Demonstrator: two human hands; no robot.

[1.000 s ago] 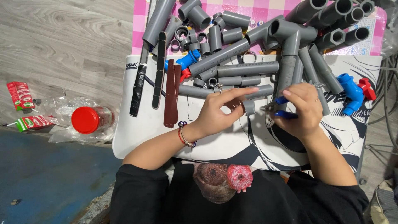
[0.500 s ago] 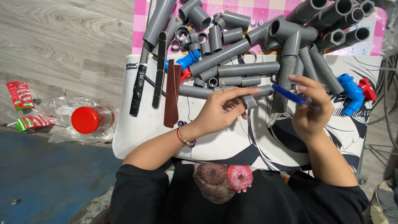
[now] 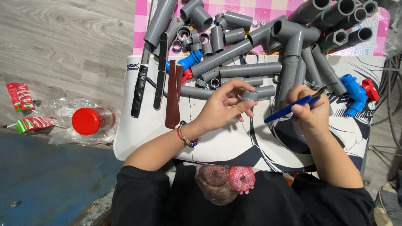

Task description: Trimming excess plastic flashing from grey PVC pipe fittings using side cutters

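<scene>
My left hand (image 3: 224,104) pinches a short grey pipe fitting (image 3: 250,96) just above the white printed mat (image 3: 142,138). My right hand (image 3: 309,109) grips a blue-handled tool (image 3: 289,109), its blue handle slanting down to the left toward the fitting and its metal end poking out past my fingers on the right. The two hands are a short gap apart. Behind them lies a heap of grey plastic pipes (image 3: 247,69) and elbow joints (image 3: 289,33).
Dark flat strips (image 3: 140,90) and a brown strip (image 3: 172,98) lie at the mat's left. Blue and red valve parts (image 3: 356,92) sit at the right. A red-capped clear bottle (image 3: 90,121) and red cartons (image 3: 19,96) rest on the floor to the left.
My right hand has lifted the blue-handled tool away from the fitting and drawn it to the right. My left hand has kept the fitting nearly in place.
</scene>
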